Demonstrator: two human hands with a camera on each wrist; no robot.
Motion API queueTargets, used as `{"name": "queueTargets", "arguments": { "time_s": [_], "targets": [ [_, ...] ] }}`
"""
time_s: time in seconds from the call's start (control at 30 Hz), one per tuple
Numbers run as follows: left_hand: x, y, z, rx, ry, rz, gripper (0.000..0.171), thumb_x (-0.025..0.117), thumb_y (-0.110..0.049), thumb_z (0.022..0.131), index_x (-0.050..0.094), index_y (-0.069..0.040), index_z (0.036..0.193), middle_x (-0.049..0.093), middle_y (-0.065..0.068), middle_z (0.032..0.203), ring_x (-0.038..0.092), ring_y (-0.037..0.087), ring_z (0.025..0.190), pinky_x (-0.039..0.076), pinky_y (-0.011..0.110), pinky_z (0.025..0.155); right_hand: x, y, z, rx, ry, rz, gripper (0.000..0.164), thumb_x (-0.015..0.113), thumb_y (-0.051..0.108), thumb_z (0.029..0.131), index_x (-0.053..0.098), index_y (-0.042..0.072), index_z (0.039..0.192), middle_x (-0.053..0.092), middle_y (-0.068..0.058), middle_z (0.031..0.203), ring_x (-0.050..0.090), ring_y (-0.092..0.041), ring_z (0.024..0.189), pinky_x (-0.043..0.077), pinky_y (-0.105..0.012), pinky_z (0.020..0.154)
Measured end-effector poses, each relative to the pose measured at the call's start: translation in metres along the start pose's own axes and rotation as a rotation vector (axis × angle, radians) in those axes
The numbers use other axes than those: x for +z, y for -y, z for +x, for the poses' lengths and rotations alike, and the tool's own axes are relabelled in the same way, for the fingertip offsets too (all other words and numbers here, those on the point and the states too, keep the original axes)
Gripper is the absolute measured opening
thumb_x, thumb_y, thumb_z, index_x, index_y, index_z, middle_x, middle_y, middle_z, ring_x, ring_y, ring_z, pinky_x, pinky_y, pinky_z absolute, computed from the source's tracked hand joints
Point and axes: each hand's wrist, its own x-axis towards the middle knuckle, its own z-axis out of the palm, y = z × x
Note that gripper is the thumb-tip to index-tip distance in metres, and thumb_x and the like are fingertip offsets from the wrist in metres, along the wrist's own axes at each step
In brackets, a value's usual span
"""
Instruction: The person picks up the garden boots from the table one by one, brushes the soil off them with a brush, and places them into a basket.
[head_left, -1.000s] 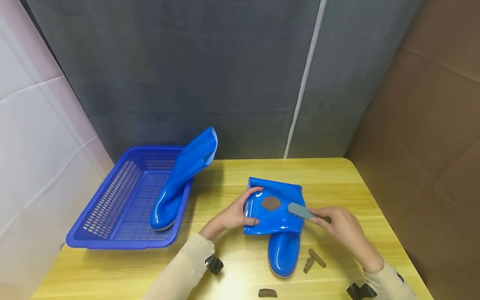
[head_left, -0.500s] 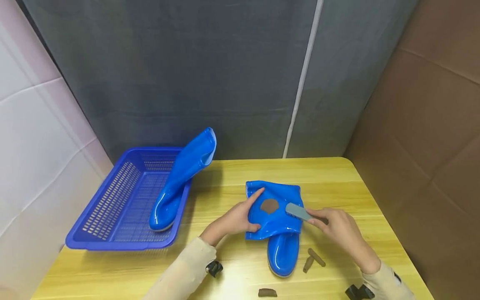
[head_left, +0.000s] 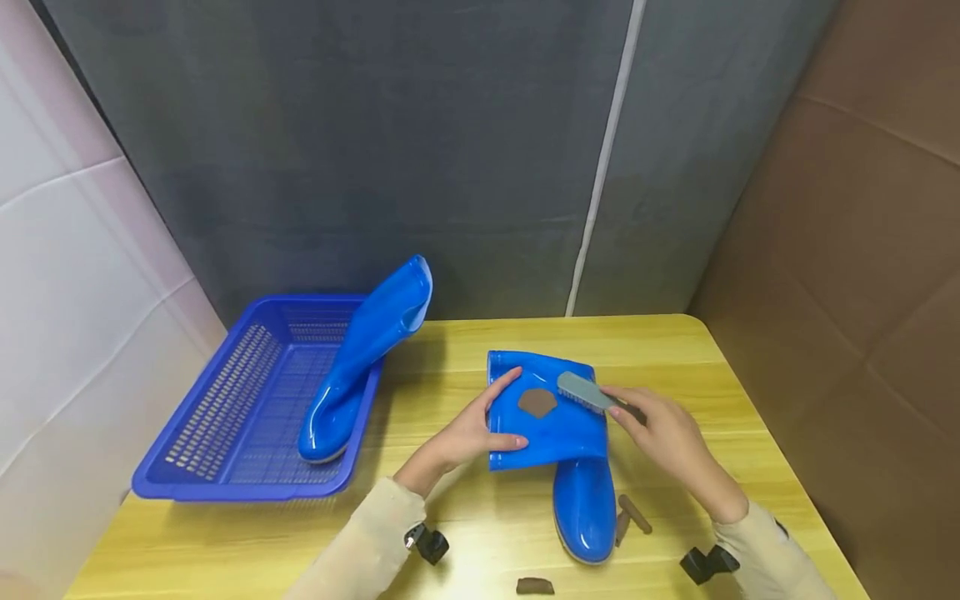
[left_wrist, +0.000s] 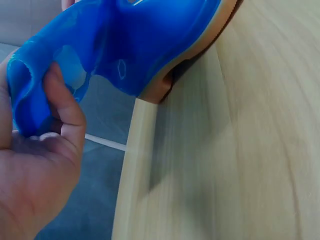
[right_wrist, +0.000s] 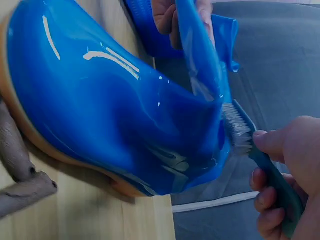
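A glossy blue rubber boot stands on the table with its shaft folded over toward the left. My left hand grips the shaft's open end, thumb on one face; in the left wrist view the fingers curl round the rim. A brown patch shows on the shaft's upper face. My right hand holds a grey-green scrub brush by its handle. In the right wrist view the white bristles lie right at the boot's shaft.
A blue plastic basket on the left holds a second blue boot, leaning over its rim. Brown stick-like pieces lie right of the boot's toe. Another flat brown piece is near the front edge.
The brush has moved up and slightly left over the shaft, with the right hand. The boot's toe has swung to the right, nearer the brown pieces. The left hand keeps its hold on the shaft.
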Motion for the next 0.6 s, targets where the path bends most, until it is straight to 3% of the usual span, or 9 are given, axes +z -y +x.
{"name": "queueTargets", "arguments": {
  "time_s": [0.13,0.2,0.3,0.47,0.6],
  "targets": [
    [0.001,0.003,0.000,-0.007,0.030,-0.158,0.087,0.073,-0.021,0.088,0.022,-0.049,0.152,0.014,0.006,0.167,0.030,0.041,0.148,0.042,0.055,0.112,0.003,0.002,0.008,-0.040,-0.040,-0.053,0.037,0.068,0.027,0.094,0.066,0.023,0.130,0.072,-0.003,0.100,0.064,-0.018,0.080,0.052,-0.028,0.064],
    [0.002,0.004,0.001,0.007,0.060,-0.234,0.087,0.070,-0.016,0.089,0.022,-0.048,0.153,0.011,0.006,0.167,0.029,0.041,0.148,0.042,0.054,0.113,0.005,0.002,0.011,-0.056,-0.053,-0.053,0.036,0.069,0.026,0.093,0.068,0.023,0.128,0.072,-0.001,0.097,0.062,-0.015,0.077,0.047,-0.023,0.062],
    [0.002,0.005,0.002,0.046,0.106,-0.311,0.089,0.067,-0.011,0.089,0.019,-0.046,0.154,0.008,0.006,0.167,0.029,0.042,0.148,0.042,0.052,0.113,0.009,0.001,0.013,-0.068,-0.067,-0.015,0.036,0.070,0.025,0.092,0.068,0.022,0.127,0.075,-0.004,0.105,0.069,-0.019,0.087,0.054,-0.029,0.069],
    [0.003,0.003,0.002,0.076,0.129,-0.359,0.090,0.066,-0.008,0.088,0.018,-0.045,0.155,0.009,0.005,0.167,0.031,0.042,0.147,0.043,0.052,0.112,0.015,0.000,0.013,-0.092,-0.058,0.070,0.035,0.068,0.025,0.093,0.068,0.022,0.128,0.074,-0.006,0.115,0.071,-0.026,0.099,0.058,-0.043,0.080],
    [0.004,0.004,0.003,0.075,0.137,-0.362,0.089,0.066,-0.008,0.089,0.019,-0.046,0.154,0.010,0.003,0.167,0.031,0.040,0.147,0.043,0.051,0.113,0.019,-0.002,0.011,-0.110,-0.060,0.103,0.033,0.068,0.023,0.094,0.069,0.023,0.127,0.075,-0.005,0.112,0.069,-0.019,0.089,0.055,-0.032,0.073]
  ]
}}
